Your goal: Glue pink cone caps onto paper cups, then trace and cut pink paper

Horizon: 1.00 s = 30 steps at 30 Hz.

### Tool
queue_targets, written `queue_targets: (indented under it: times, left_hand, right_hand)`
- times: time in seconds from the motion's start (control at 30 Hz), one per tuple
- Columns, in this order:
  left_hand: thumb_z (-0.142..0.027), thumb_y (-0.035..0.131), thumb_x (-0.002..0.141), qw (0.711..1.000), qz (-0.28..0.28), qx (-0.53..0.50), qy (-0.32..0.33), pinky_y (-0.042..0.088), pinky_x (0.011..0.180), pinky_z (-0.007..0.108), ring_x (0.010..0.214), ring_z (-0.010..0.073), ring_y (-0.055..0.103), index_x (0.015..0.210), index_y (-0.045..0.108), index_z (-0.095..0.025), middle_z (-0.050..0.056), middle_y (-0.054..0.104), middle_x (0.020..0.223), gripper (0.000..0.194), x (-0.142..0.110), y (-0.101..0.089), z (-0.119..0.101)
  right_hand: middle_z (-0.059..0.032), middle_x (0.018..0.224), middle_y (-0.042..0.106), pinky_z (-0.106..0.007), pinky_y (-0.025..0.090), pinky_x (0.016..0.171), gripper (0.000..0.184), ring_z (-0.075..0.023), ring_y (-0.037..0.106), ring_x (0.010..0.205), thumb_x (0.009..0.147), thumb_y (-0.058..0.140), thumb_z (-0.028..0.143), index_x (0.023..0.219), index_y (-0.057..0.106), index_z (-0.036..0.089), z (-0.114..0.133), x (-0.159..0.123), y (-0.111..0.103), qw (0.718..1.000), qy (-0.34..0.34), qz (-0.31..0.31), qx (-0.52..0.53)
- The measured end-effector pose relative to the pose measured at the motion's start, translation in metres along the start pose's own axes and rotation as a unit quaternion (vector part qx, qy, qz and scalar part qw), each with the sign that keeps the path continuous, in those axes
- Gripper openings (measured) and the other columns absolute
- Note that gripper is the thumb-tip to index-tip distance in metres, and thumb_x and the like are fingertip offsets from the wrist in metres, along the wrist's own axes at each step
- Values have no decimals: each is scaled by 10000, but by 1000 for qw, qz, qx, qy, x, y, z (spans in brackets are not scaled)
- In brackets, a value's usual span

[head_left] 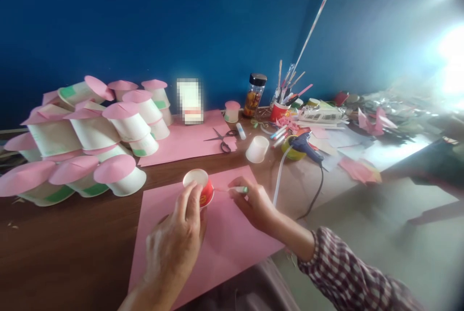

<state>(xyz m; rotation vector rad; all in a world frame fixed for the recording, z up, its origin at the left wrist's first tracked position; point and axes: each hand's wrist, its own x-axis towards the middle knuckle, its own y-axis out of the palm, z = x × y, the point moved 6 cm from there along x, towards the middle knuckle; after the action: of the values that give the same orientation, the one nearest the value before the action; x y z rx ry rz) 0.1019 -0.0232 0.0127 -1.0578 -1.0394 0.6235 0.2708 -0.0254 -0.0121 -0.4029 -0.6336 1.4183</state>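
A red paper cup [207,194] with a white inside stands on a sheet of pink paper [224,243]. My left hand [177,233] grips the cup from its near left side, fingertips at the rim and outer wall. To the right of the cup, my right hand [255,204] pinches a slim white marker with a green end [239,189], held almost level over the paper. A thin pale streak shows between the marker and the cup; I cannot make out what it is.
White paper cups with pink cone tops [125,120] are piled at the left. Scissors [222,139] lie on more pink paper behind. A white cup [257,149], a blue glue gun [306,144], a lidded jar [254,96] and a red cup of tools [280,110] stand farther right.
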Motion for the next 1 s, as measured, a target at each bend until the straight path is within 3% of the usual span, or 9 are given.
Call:
queue_targets:
  times: [0.4, 0.67, 0.8, 1.0]
  left_hand:
    - [-299, 410, 913, 999, 33, -33, -8, 405, 442, 289, 563, 155, 627, 1283, 492, -210, 41, 594, 1279, 390, 3, -5, 1]
    - [-206, 369, 907, 997, 60, -43, 16, 403, 447, 296, 594, 150, 640, 1277, 477, -248, -6, 598, 1264, 388, 8, -11, 8]
    - [-164, 373, 871, 993, 96, -33, 55, 353, 429, 306, 627, 177, 652, 1228, 521, -269, 2, 618, 1221, 401, 17, -18, 13]
    - [-137, 347, 842, 984, 132, -60, 101, 370, 477, 292, 659, 182, 655, 1229, 533, -339, -11, 635, 1188, 474, 31, -26, 22]
  right_hand:
    - [-25, 774, 649, -227, 419, 603, 141, -142, 588, 656, 905, 471, 270, 971, 558, 182, 0, -19, 6, 1000, 1, -11, 10]
    - [-33, 832, 655, -213, 437, 582, 120, -123, 584, 647, 906, 476, 240, 973, 555, 179, 16, -29, -4, 997, -60, -53, -15]
    - [-41, 824, 649, -234, 467, 624, 110, -141, 598, 694, 874, 496, 188, 974, 540, 173, 37, -48, -6, 983, -159, -75, -54]
    - [-49, 790, 646, -283, 464, 626, 113, -168, 564, 701, 905, 478, 188, 983, 550, 149, 80, -78, 33, 922, -342, -12, -179]
